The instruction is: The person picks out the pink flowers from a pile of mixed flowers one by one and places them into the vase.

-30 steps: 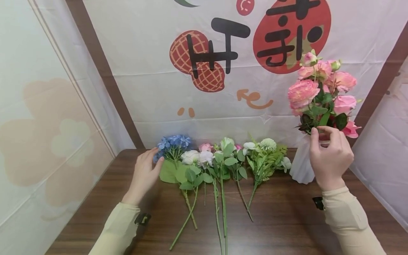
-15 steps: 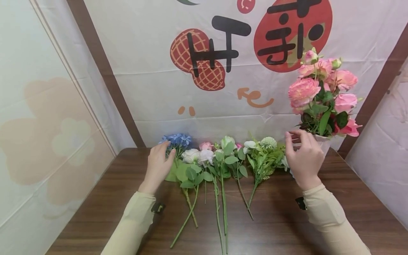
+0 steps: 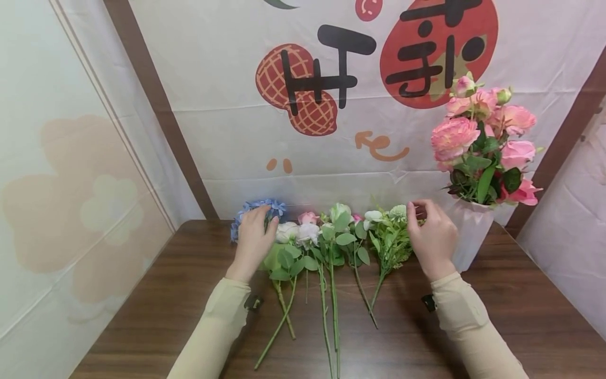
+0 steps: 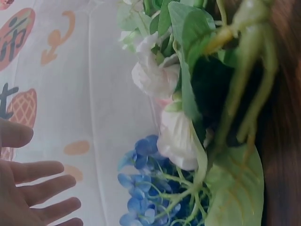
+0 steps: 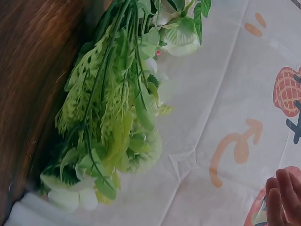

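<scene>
My left hand (image 3: 255, 239) hovers over the blue hydrangea (image 4: 146, 188) at the left of the flower row, holding nothing; its fingers look spread in the left wrist view. Beside the hydrangea lie white roses (image 3: 307, 234) and a pink bloom (image 3: 308, 217). At the row's right end my right hand (image 3: 432, 237), also holding nothing, is raised near the leafy green spray (image 3: 390, 247) with a pale green pompom flower (image 3: 397, 212). Its fingers bend slightly. Just right of it stands a white vase (image 3: 473, 231) filled with pink flowers (image 3: 487, 142).
The flowers' long green stems (image 3: 335, 316) point toward the near edge of the brown wooden table (image 3: 189, 295). A printed white cloth (image 3: 227, 142) hangs right behind the flowers. Other fabric panels (image 3: 85, 184) close off the sides.
My right hand has moved left, away from the vase and its pink flowers, to the green spray. My left hand has shifted right across the hydrangea. The flowers have stayed in place.
</scene>
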Demonstrator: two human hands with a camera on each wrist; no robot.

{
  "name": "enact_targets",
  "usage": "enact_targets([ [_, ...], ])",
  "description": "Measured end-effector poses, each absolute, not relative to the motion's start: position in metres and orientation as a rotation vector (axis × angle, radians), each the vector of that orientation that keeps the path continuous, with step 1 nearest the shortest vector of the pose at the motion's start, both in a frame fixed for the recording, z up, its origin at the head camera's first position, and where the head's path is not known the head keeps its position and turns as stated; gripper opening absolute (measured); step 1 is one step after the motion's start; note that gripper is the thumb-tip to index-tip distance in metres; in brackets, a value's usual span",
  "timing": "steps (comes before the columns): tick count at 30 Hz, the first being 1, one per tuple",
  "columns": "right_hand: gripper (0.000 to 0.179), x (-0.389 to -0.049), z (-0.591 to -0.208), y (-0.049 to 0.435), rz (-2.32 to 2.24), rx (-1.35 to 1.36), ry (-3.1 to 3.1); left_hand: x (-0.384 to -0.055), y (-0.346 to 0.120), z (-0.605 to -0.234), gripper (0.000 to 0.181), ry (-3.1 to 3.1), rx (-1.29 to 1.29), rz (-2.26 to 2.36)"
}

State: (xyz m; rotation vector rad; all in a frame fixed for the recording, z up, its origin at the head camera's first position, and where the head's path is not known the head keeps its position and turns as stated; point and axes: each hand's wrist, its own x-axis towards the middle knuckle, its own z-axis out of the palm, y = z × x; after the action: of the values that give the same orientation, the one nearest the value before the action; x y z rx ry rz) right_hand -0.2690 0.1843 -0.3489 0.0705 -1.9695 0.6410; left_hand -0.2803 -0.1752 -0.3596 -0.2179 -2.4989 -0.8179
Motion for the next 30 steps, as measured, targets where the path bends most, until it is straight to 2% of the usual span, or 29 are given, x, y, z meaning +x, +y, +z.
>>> enact_targets([
  [11, 0.023, -0.277, -0.351, 0.174, 0.680, 0.020, -2.084, -0.292, -0.148, -0.367, 0.043, -2.575, -0.199, -0.728],
  [17, 0.024, -0.280, -0.349, 0.168, 0.690, 0.006, -2.078, -0.295, -0.131, -0.371, 0.036, -2.656, -0.176, -0.620],
  [23, 0.027, -0.282, -0.346, 0.163, 0.709, -0.017, -2.066, -0.296, -0.117, -0.375, 0.040, -2.773, -0.213, -0.548],
  [30, 0.027, -0.281, -0.340, 0.158, 0.754, -0.047, -2.054, -0.298, -0.104, -0.385, 0.024, -2.762, -0.346, -0.546],
])
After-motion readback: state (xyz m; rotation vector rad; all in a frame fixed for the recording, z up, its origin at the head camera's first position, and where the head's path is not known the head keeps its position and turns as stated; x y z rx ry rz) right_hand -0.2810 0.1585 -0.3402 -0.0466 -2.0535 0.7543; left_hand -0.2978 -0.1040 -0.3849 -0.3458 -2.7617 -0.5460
